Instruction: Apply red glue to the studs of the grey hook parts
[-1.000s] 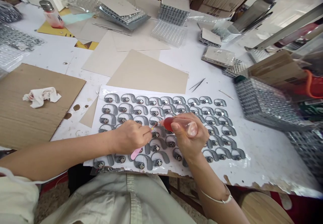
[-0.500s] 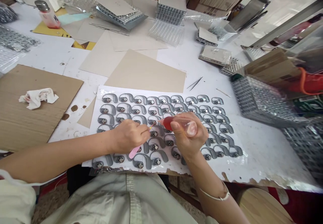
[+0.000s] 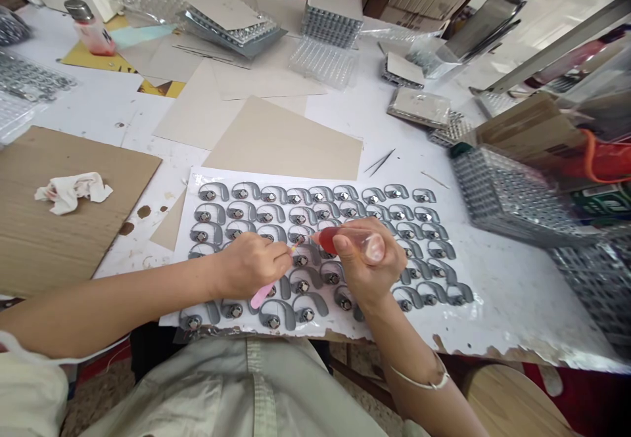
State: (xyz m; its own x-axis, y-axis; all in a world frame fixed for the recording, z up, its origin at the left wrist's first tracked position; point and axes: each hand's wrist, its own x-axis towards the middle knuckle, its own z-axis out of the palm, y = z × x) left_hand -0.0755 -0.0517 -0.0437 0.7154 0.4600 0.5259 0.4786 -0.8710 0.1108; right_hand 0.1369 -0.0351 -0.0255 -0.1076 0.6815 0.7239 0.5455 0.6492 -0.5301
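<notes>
My left hand (image 3: 254, 265) is closed around a slim pink tool (image 3: 263, 294); its broad pink end sticks out below the fingers, and a small yellowish tip shows past the fingertips. Its exact kind is hidden by the hand. My right hand (image 3: 375, 263) grips a clear squeeze bottle (image 3: 359, 242) with red liquid, tilted so that its narrow nozzle points left, close to the tool's tip. Both hands hover over rows of grey hook-shaped earphone parts (image 3: 275, 315), each with a shiny metallic piece, on a white sheet (image 3: 193, 186). My hands and forearms cover some of these parts.
Tweezers (image 3: 379, 161) lie beyond the sheet. Beige card (image 3: 290, 138) is behind it. Cardboard (image 3: 54, 240) with crumpled tissue (image 3: 73, 191) is at left. A metal-capped bottle (image 3: 91, 27) stands at back left. Stacked trays (image 3: 513, 194) and a box (image 3: 530, 131) crowd the right.
Both hands keep nearly the same places and grips. The whole view has shifted very slightly; no part has visibly moved on the sheet.
</notes>
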